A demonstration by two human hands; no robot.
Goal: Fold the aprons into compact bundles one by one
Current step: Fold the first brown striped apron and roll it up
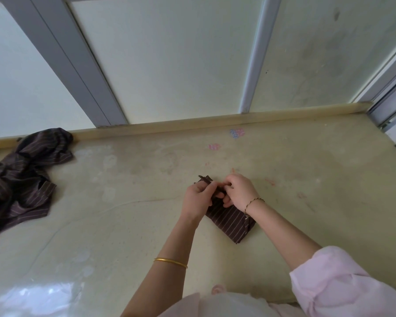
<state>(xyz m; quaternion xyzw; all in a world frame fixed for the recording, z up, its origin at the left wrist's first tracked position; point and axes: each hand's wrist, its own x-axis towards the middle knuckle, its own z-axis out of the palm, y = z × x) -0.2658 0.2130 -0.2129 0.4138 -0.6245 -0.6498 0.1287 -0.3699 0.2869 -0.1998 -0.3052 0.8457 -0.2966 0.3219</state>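
Here your left hand (198,197) and right hand (238,191) pinch the strap ends above the folded apron (230,219) lying under your wrists; it seems soft, light and floppy, so grip near the knot.

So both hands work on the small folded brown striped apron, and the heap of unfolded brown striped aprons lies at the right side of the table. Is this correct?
Not quite. In the head view the heap of unfolded brown striped aprons lies at the left side of the pale table, not the right. The rest holds: the left hand and right hand both work on the small folded brown striped apron.
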